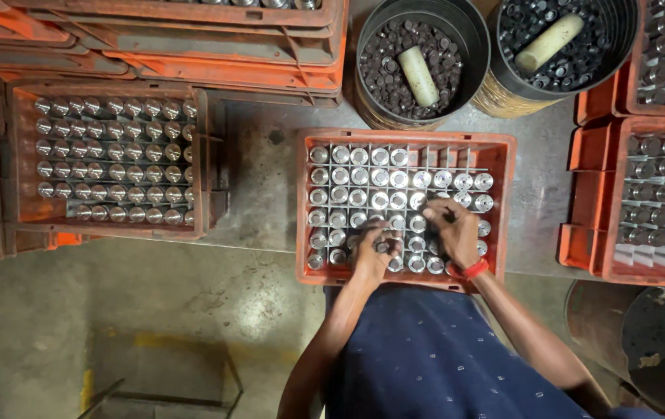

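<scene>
An orange plastic crate (pixel 503 147) with a metal grid sits in front of me, holding several shiny metal cylinders (pixel 380 177) standing upright in its cells. My left hand (pixel 373 256) is over the crate's near rows, fingers curled around a small dark part. Just to its right, my right hand (pixel 453 230), with a red band at the wrist, rests on the cylinders with fingers bent; what it holds is hidden. The back right cells of the grid stand empty.
A second crate (pixel 22 202) of metal cylinders stands at the left. More orange crates (pixel 592 233) sit at the right and stacked at the back. Two round black buckets (pixel 472 39) of small dark parts, each with a pale stick, stand behind.
</scene>
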`<move>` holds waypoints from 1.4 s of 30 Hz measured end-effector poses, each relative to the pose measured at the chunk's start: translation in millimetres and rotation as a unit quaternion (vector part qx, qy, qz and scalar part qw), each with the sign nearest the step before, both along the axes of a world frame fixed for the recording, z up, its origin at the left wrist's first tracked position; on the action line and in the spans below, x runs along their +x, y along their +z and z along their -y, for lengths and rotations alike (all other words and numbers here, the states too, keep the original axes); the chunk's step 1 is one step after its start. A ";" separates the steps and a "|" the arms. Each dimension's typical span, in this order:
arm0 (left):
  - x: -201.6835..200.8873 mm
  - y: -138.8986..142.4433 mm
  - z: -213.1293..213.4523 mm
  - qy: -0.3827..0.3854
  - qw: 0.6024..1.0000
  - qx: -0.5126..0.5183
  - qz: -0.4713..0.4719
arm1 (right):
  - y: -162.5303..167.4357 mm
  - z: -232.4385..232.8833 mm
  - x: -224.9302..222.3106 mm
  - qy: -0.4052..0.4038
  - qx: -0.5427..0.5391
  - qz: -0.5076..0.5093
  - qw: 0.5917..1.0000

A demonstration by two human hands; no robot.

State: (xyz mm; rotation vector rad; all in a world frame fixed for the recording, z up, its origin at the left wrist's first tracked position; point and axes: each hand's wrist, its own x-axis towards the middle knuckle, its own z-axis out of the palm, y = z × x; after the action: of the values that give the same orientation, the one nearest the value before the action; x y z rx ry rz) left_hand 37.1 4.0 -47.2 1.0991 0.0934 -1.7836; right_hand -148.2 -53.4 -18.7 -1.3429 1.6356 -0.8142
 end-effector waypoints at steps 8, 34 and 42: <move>8.2 -0.1 -3.1 -0.140 0.979 -0.060 0.135 | 18.9 42.3 13.6 0.083 0.015 -0.131 0.988; -6.7 5.6 11.8 -0.067 0.988 -0.093 0.106 | 29.2 91.2 6.3 0.172 0.001 -0.238 0.956; -13.6 42.9 13.8 -0.222 0.969 -0.102 0.029 | 38.6 -9.7 -14.2 0.196 0.125 0.208 0.950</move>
State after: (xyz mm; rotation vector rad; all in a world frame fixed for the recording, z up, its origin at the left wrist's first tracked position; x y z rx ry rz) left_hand 23.5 -9.8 -4.2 1.0759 -0.3934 -2.0970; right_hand -162.4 -43.7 19.9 -1.1657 1.0574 -0.5769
